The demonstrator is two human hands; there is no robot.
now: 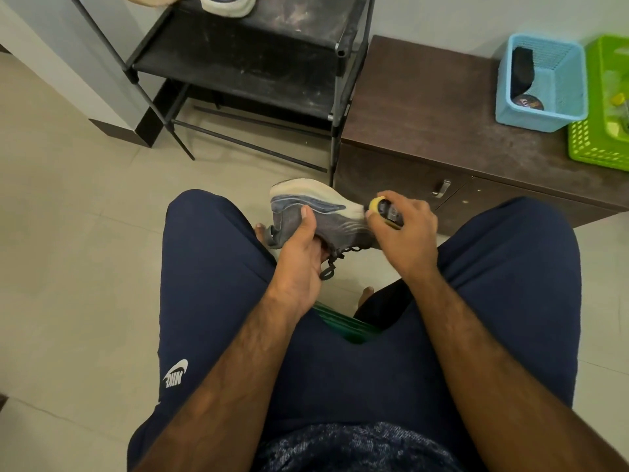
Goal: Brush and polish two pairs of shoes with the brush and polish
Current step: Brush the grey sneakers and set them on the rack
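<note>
Head view: brushing one shoe's toe end.
The left hand [299, 253] grips the grey-blue mesh sneaker with a white sole [326, 212] above the knees. The right hand [405, 229] has its fingers [403, 203] clasped on the yellow-backed brush [381, 207] at the toe. The next move is probably more strokes, turning the shoe to bare unbrushed sides.

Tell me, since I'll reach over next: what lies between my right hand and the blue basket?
In the head view, only the brown cabinet: its door front, then bare top, between the right hand and the blue basket.
</note>
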